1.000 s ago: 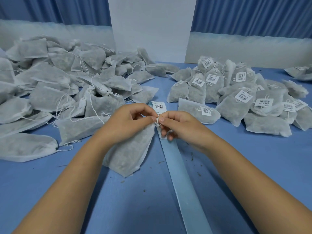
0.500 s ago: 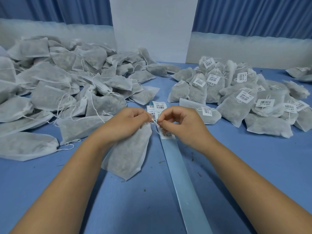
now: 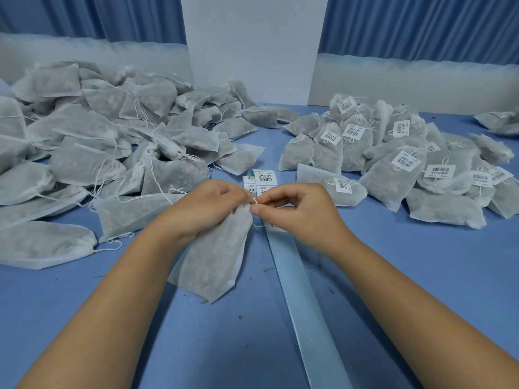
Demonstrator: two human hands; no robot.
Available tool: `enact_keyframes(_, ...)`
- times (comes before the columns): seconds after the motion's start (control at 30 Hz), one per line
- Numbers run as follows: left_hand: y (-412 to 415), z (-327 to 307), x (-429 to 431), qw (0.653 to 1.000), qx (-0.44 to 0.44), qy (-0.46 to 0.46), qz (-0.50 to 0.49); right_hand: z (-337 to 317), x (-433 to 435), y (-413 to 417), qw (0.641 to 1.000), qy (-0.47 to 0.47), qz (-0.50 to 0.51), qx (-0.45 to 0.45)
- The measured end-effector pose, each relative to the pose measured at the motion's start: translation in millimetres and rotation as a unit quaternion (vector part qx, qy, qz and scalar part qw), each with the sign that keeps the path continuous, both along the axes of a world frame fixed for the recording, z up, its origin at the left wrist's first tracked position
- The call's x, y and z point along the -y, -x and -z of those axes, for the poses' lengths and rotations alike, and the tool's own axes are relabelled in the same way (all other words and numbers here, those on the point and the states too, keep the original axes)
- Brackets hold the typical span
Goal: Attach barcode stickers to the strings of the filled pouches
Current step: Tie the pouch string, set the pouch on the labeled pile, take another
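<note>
The filled pouch (image 3: 216, 256) lies mid-table (image 3: 421, 276), toward the near edge. The left hand (image 3: 207, 209) curls round its gathered neck, and the right hand (image 3: 297, 211) pinches the thin string (image 3: 255, 201) just beside it. The pouch looks light and soft (it slumps like a sack), so the neck seems the surest hold; the string is limp and probably slips easily. The sticker strip (image 3: 264, 176) lies just beyond. Untagged pouches (image 3: 112, 141) heap toward the left edge, tagged pouches (image 3: 393, 164) toward the right.
</note>
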State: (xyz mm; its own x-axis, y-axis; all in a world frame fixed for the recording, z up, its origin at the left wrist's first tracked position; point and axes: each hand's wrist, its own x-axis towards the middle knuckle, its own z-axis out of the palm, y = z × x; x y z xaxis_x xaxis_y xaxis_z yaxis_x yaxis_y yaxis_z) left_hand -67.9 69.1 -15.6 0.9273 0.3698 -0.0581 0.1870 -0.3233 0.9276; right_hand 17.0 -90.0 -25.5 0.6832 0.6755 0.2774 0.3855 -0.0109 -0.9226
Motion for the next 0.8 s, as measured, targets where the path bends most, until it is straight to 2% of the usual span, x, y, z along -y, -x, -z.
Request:
enact_keyframes(0.4, 1.1, -2.7, 1.7, 1.0, 0.014, -0.002, 0.001, -1.1, 0.9, -1.7, 0.999, -0.023, -0.028, -0.035)
enact_keyframes(0.6, 3.4, -4.3, 7.7, 0.996, 0.02, 0.08, 0.044, 2.3, 0.3, -5.3, 0.996, -0.028, -0.039, -0.077)
enact_keyframes(0.8, 6.0, -5.2, 3.9, 0.995, 0.019, 0.051, 0.089, -0.5, 0.3, -7.5, 0.996, -0.036, -0.026, -0.078)
